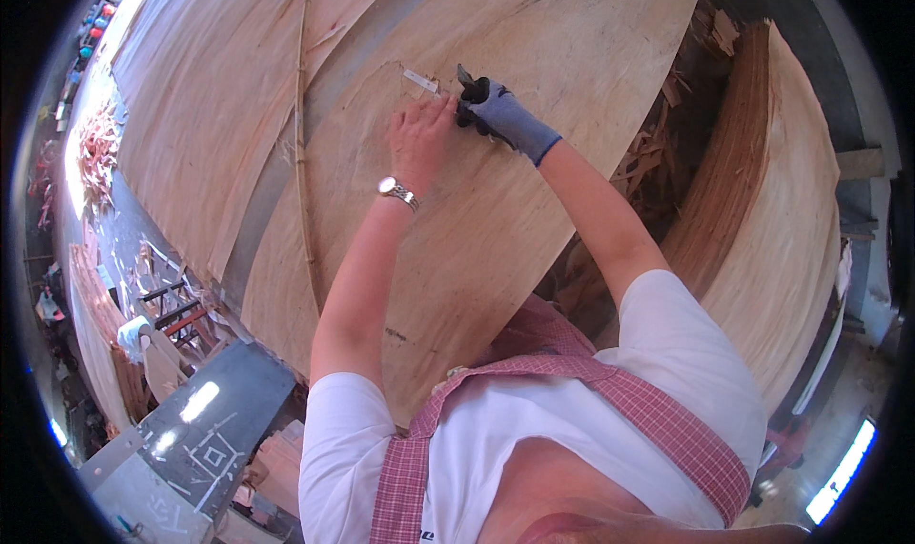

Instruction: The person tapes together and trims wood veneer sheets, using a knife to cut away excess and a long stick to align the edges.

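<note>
The white strip slants longways down-right, near your left hand and right hand; I can't tell either grip.

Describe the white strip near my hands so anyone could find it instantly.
Start with the broad pale wood sheet in the middle. Just beyond the bare left hand, a short white strip lies on it. The stick to its left is long, thin and tan; this is stubby and white.
</note>
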Available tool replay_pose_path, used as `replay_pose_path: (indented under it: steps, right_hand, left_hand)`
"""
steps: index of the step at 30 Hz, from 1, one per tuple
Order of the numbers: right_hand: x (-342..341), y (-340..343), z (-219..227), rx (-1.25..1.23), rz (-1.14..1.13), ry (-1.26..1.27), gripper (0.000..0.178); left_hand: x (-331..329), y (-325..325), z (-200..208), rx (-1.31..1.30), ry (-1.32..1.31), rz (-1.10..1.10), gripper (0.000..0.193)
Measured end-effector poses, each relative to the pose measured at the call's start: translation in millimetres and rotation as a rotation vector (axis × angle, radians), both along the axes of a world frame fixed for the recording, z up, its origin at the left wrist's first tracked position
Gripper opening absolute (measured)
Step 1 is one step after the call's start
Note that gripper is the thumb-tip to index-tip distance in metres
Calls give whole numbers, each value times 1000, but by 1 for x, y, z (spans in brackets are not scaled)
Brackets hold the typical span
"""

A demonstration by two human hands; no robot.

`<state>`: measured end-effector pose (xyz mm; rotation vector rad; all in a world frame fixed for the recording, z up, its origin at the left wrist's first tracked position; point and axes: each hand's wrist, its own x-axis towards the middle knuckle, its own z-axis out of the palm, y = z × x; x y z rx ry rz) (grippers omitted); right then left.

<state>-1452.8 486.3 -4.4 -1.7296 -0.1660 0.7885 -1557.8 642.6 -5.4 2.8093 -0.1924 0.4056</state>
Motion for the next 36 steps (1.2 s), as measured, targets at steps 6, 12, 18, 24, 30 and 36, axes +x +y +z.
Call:
replay_pose_path:
  steps: [6,12,18,24,30,36]
  right_hand:
    - [-16,-20,27,-96,77,87,23]
    - [-8,-26,8,-967,429,-961,20]
    - [7,-54,42,-381,162,-545,19]
    - [-55,-42,50,94,75,102,22]
    - [-96,6,44,86,167,157,22]
    - [-125,50,26,142,272,158,20]
  left_hand:
    - [-18,-17,11,57,56,38,54]
    - [-19,-25,6,27,43,39,53]
    - [-23,-7,13,-47,214,15,51]
    - [-109,80,4,-387,-142,389,59]
    - [-198,24,7,-109,41,532,68]
    - [-202,25,-1,-99,103,552,69]
